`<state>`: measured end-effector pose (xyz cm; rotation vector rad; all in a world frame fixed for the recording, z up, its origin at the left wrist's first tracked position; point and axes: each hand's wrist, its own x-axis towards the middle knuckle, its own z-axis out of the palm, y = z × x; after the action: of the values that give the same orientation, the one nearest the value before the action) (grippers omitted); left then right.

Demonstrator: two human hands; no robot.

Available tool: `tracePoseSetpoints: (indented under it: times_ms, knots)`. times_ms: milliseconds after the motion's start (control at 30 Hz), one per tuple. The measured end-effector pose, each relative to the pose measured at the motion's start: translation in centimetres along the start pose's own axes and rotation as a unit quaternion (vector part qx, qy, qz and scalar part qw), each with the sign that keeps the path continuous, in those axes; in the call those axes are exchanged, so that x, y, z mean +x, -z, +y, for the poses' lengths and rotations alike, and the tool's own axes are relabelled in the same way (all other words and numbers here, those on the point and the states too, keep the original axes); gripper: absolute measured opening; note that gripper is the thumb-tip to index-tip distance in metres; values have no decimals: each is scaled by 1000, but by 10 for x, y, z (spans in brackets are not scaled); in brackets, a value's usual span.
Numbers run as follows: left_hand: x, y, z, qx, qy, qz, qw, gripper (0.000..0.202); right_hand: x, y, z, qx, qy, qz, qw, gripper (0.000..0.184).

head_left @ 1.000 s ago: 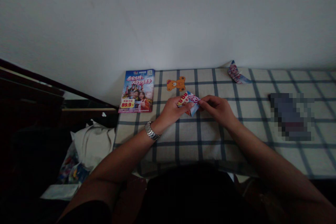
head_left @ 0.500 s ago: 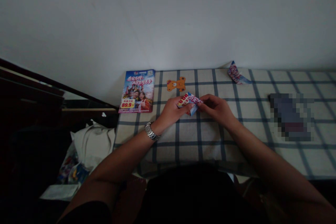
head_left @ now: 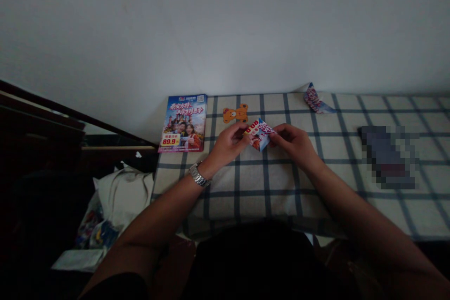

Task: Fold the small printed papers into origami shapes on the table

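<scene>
A small folded piece of a colourful printed flyer (head_left: 259, 133) is held above the checked tablecloth (head_left: 274, 183) between both hands. My left hand (head_left: 227, 145), with a metal watch on its wrist, pinches the piece's left edge. My right hand (head_left: 295, 144) pinches its right corner with closed fingers. The folded piece is tilted, with its red and white print facing up.
A whole colourful flyer (head_left: 183, 123) lies at the table's far left corner. An orange bear-shaped cutout (head_left: 235, 114) lies just behind my hands. Another folded flyer piece (head_left: 315, 99) rests by the wall. A blurred dark object (head_left: 386, 155) lies to the right. Bags (head_left: 119, 197) sit left of the table.
Both hands have turned the folded piece, so it now stands more upright and slightly to the right. My left wrist has rotated a little.
</scene>
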<state>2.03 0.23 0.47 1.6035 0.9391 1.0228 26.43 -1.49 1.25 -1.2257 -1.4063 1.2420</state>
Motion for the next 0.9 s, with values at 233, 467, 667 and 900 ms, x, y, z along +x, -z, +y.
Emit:
tracePoseSetpoints:
  times_ms: [233, 467, 667, 900]
  knots:
    - [0, 3, -6, 60, -29, 33, 997, 20, 0, 1, 1, 2, 25, 13, 1000, 37]
    - [-1, 9, 6, 144, -89, 40, 985, 6, -1, 2, 2, -34, 80, 17, 996, 29]
    - [0, 14, 4, 199, -142, 6, 970, 16, 1, 8, 7, -115, 153, -7, 981, 16]
    - [3, 18, -4, 290, -178, -55, 939, 26, 6, 10, 8, -233, 238, -72, 940, 22]
